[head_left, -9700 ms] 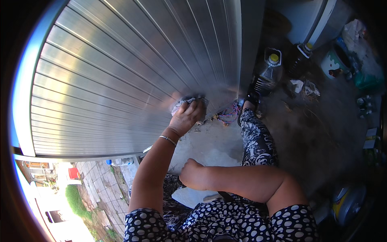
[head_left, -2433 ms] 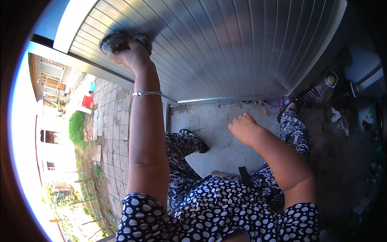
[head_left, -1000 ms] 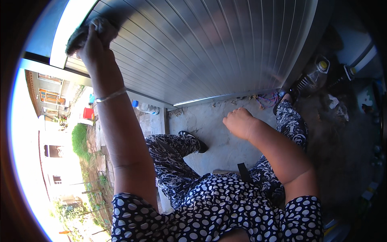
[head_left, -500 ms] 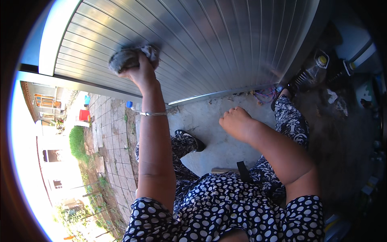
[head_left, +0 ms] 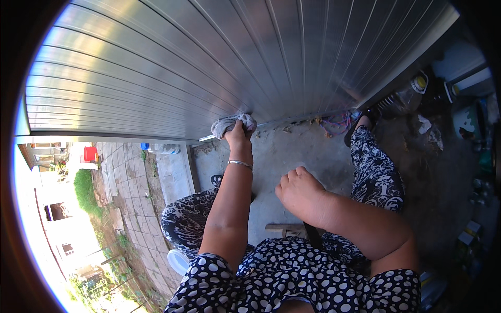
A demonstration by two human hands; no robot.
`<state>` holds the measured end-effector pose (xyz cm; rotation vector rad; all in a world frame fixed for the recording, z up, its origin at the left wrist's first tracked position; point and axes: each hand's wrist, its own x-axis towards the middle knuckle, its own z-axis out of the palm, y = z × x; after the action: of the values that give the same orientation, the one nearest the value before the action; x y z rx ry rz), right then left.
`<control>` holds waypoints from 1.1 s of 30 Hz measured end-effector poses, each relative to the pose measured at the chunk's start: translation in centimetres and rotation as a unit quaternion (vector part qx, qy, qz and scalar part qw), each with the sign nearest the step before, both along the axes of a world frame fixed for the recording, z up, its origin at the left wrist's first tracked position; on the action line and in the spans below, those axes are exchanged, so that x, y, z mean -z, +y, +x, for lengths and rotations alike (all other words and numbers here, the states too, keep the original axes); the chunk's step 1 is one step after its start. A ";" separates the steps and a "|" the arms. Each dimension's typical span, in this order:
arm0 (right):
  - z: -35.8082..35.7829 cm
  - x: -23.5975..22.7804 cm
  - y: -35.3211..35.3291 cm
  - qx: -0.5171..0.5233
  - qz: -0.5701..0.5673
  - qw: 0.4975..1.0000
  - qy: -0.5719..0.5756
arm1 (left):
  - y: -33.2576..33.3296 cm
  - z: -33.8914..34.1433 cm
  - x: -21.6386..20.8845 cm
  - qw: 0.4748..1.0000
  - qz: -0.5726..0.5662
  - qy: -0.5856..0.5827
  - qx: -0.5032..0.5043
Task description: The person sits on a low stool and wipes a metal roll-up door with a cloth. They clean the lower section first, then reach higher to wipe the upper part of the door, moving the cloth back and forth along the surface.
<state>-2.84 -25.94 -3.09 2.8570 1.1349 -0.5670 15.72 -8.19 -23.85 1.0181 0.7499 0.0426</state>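
A crumpled cloth (head_left: 224,125) is gripped in the left hand (head_left: 238,137) at the lower edge of the ribbed panel (head_left: 156,68). Compared with the earlier frame, it is brought lower and rightward, so a lower stretch is apparently being rubbed. The right hand (head_left: 301,189) is loosely fisted above the floor (head_left: 276,151), nothing seen in it.

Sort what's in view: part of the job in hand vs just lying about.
In use:
grey cloth, gripped in the left hand
ribbed metal panel, cloth at its lower edge

Lying about:
yellow-capped bottle
tangled coloured cords
white scrap
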 end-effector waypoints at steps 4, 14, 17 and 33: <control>0.1 -1.1 0.1 -0.020 0.012 1.000 0.014 | -0.2 0.9 4.2 0.991 -0.022 0.135 -0.003; 0.6 -0.9 -0.9 -0.007 0.016 1.000 -0.007 | 1.2 0.3 0.9 0.990 -0.112 0.086 0.005; 0.5 -0.6 -1.1 -0.011 0.014 1.000 0.002 | 3.7 0.2 -3.1 0.996 -0.083 0.001 -0.017; 1.4 2.2 -0.1 0.009 -0.025 1.000 0.010 | 14.7 3.7 -43.7 0.800 0.332 -0.492 -0.090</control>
<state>-1.43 -26.00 -5.31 2.8283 1.0827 -0.6184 19.45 6.53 19.85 1.3751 -0.1815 0.9951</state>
